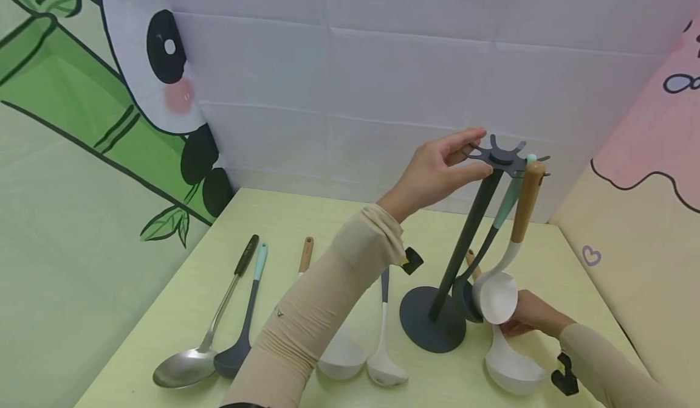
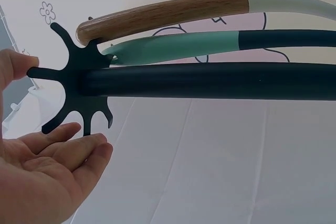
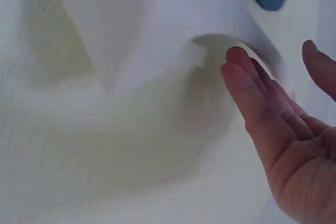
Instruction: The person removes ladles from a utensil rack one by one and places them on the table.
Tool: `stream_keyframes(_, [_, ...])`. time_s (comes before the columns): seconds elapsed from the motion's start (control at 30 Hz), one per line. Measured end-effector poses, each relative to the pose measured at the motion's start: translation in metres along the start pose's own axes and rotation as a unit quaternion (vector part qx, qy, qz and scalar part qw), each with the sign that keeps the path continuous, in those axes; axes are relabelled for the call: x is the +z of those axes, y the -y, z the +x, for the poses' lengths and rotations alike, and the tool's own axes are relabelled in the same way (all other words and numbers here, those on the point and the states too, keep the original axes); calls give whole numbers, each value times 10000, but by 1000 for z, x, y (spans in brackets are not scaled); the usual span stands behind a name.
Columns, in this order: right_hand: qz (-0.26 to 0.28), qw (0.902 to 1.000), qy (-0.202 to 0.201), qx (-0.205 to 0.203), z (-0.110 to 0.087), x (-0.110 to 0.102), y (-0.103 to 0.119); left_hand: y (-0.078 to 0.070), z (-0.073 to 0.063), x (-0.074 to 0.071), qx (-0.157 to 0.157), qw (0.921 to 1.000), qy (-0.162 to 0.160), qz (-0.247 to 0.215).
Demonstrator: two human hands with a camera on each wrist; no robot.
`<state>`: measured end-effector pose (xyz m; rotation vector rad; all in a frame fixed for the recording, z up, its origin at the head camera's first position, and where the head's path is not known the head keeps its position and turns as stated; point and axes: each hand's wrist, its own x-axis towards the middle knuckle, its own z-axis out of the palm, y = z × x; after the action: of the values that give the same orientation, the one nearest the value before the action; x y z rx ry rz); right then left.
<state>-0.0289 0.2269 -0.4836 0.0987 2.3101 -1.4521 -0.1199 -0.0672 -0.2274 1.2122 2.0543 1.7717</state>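
Observation:
A dark utensil stand [image 1: 465, 238] leans on its round base, with hooks spread around the top. My left hand [image 1: 440, 168] holds the hook ring between thumb and fingertips, the thumb on one hook in the left wrist view. From the ring hang a white ladle with a wooden handle [image 1: 526, 204] and a dark utensil with a mint handle [image 1: 508, 201]. Low at the right, my right hand [image 1: 538, 315] is beside a white ladle [image 1: 514, 368] lying on the table; its fingers extend near the handle, thumb apart, in the right wrist view [image 3: 294, 140].
On the table [image 1: 180, 311] lie a steel spoon [image 1: 186, 368], a dark ladle with a mint handle [image 1: 235, 353], a white utensil with a wooden handle [image 1: 341, 359] and a small white ladle with a grey handle [image 1: 385, 368]. My left forearm partly covers some.

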Motion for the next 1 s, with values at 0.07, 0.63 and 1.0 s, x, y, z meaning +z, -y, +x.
stream_keyframes(0.07, [2,10000,1,60,-4,-10,2,0,0,0,-2,10000,-9,2])
stream_keyframes(0.63, [-6,9404,-2711,-2053,-81,-43,106,2,-1,1,83,9999,-119,-17])
stream_keyframes(1.0, [-638,8763,-3443,-3307,-89,12,161,2,2,1,21,9999,-92,71])
